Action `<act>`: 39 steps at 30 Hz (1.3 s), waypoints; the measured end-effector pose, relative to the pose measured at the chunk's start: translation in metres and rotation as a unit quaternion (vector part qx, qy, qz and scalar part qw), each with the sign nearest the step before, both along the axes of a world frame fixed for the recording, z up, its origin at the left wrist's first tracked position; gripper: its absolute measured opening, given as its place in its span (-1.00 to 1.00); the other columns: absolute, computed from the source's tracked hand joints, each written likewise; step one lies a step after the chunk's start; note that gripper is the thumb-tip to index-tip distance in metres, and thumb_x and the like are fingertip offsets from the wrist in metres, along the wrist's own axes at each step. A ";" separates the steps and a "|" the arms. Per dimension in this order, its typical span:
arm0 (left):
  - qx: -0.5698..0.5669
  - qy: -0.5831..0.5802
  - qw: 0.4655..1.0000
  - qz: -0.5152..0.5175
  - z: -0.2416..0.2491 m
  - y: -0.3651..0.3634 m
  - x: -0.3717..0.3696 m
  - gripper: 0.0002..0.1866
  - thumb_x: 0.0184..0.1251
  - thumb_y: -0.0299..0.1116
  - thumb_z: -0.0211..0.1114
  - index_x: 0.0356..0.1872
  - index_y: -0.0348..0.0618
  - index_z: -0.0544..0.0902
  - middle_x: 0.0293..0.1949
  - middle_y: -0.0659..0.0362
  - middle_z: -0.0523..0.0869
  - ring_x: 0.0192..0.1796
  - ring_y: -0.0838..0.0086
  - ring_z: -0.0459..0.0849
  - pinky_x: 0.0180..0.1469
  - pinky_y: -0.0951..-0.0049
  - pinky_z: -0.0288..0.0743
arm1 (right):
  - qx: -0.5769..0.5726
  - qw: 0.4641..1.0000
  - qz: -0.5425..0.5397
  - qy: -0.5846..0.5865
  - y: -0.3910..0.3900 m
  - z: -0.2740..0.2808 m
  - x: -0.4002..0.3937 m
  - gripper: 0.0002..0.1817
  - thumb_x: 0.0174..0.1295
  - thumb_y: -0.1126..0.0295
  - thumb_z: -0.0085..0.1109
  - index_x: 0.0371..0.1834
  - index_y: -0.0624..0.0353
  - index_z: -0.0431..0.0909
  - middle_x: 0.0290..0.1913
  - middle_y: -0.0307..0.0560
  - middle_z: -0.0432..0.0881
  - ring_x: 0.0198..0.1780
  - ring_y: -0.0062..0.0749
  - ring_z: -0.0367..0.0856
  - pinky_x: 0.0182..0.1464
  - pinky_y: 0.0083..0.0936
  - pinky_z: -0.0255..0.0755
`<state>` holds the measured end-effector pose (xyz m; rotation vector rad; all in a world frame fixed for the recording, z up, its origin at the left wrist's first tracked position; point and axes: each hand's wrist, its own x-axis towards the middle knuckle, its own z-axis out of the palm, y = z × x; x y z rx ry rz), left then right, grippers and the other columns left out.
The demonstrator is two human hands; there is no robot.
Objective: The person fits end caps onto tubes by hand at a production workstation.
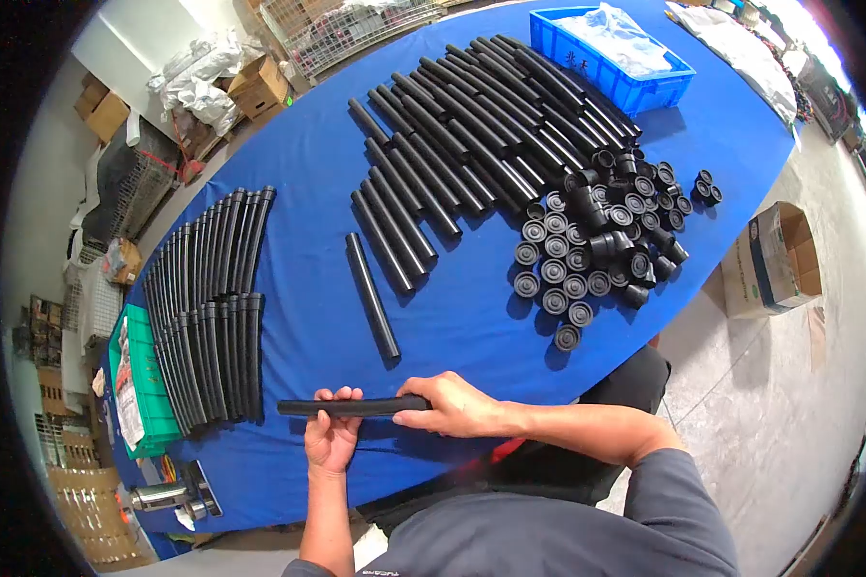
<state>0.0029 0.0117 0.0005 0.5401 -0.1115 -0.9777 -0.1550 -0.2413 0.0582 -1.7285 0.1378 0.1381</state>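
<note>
A black tube (298, 408) lies level across both hands, close over the near edge of the blue-covered table. My left hand (332, 438) grips it around the middle, fingers wrapped over from beneath. Around its right end closes my right hand (457, 406), which hides that end. Just beyond the hands, a single loose black tube (371, 296) rests on the cloth. Farther back lies a big batch of similar tubes (452, 135). To the right are many round black end caps (574, 286), some upright, some heaped.
Capped tubes (207, 356) lie in two rows at the left, beside a green crate (142, 385). A blue crate (611, 58) holding white plastic stands at the far end. On the floor at right sits an open cardboard box (770, 260). A metal device (178, 495) occupies the near left corner.
</note>
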 end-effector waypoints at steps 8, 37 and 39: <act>-0.015 0.009 1.000 0.006 -0.001 0.002 0.000 -0.67 0.49 -0.43 0.33 0.18 -0.22 0.51 0.29 -0.19 0.61 0.48 -0.08 0.46 0.49 -0.09 0.46 | 0.096 0.987 0.050 0.115 -0.011 0.019 0.004 -0.65 0.30 0.22 0.36 -0.04 0.22 0.51 -0.25 0.14 0.63 -0.24 0.06 0.71 -0.33 -0.08 0.58; -0.005 0.010 1.000 -0.007 0.000 -0.002 0.001 -0.68 0.51 -0.42 0.30 0.19 -0.23 0.52 0.29 -0.19 0.62 0.48 -0.07 0.46 0.50 -0.12 0.43 | -0.033 0.994 -0.041 -0.096 0.005 -0.014 -0.001 -0.58 0.30 0.12 0.38 -0.07 0.30 0.59 -0.38 0.20 0.70 -0.28 0.19 0.73 -0.21 -0.06 0.58; -0.011 0.006 1.000 -0.009 0.002 -0.004 0.000 -0.69 0.51 -0.42 0.30 0.18 -0.23 0.52 0.29 -0.19 0.62 0.47 -0.07 0.47 0.50 -0.12 0.44 | -0.124 0.971 -0.064 -0.196 0.010 -0.021 -0.001 -0.60 0.31 0.16 0.37 -0.07 0.31 0.60 -0.39 0.19 0.71 -0.29 0.18 0.74 -0.22 -0.09 0.59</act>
